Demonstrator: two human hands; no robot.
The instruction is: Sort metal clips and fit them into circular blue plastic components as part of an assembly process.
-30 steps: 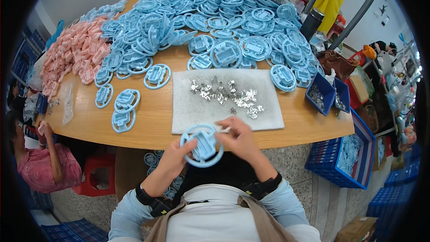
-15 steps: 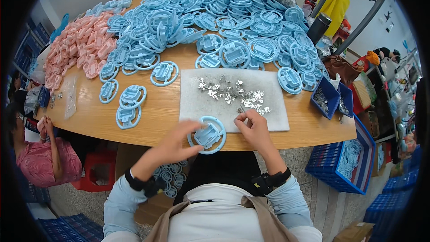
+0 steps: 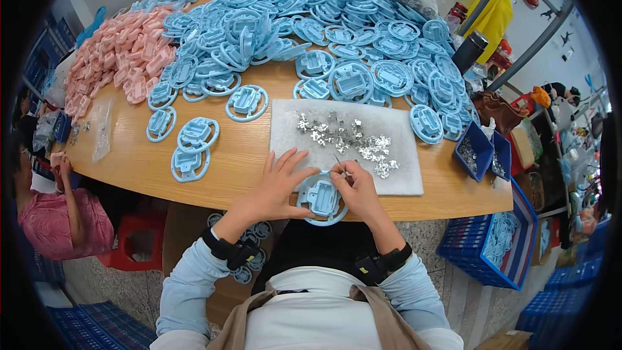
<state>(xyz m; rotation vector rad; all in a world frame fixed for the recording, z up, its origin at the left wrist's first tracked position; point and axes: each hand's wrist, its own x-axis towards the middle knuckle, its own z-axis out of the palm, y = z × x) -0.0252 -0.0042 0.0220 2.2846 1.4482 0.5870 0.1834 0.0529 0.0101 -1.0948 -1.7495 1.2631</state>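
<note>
While the left hand (image 3: pixel 271 189) spans the blue wheel (image 3: pixel 322 198) from its left, fingers spread and unclenched, likely to steady it, the right hand (image 3: pixel 357 191) pinches a thin piece (image 3: pixel 337 159), kind unclear; wheel lies face up at the bench's (image 3: pixel 233 185) near edge, presumably for two-handed reach; metal bits (image 3: pixel 375 148) sit just beyond on a pale pad (image 3: pixel 395 120), probably for easy picking.

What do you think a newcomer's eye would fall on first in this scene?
Probably the large heap of light-blue plastic parts across the far side of the table, with a pink pile to its left. Next, perhaps, the shiny metal pieces on the white pad, beyond the left hand and right hand, which are at one blue part by the table's near edge.
</note>
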